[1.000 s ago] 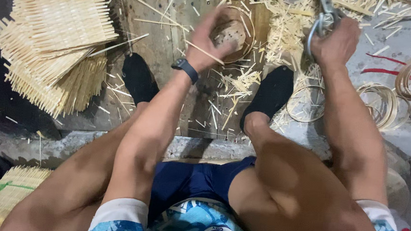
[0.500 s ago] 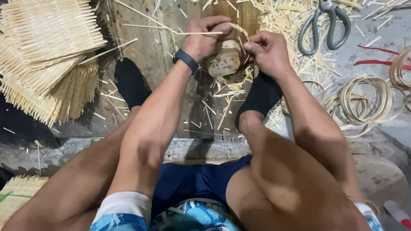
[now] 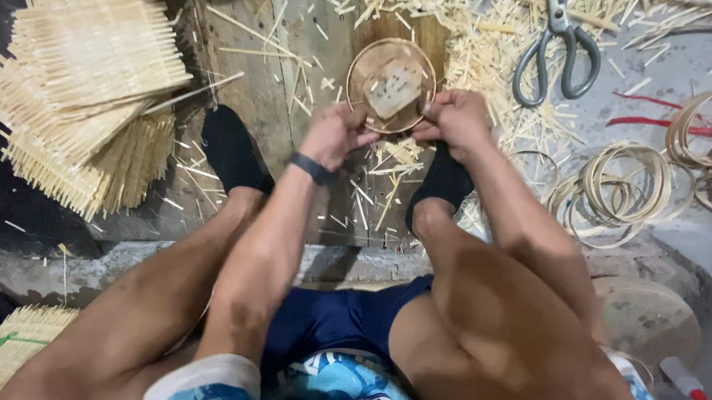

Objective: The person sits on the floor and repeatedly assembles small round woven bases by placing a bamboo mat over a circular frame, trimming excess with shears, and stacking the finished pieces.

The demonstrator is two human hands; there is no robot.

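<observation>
Hands: left hand [image 3: 334, 132] and right hand [image 3: 456, 119] both closed on the near rim of a small round woven tray [image 3: 391, 85], just beyond the fingertips.
Slip risk: the grip covers one edge only, so the tray could tilt.
Splinters: loose bamboo offcuts [image 3: 482, 39] lie around both hands.
Scissors [image 3: 560, 48]: beyond the right hand, untouched.

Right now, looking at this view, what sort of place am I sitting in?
Probably a floor-level bamboo weaving workshop. Stacks of square woven pale bamboo mats lie at one side, coiled thin bamboo strip rings at the other, and grey-handled metal scissors rest among scattered bamboo offcuts.
</observation>
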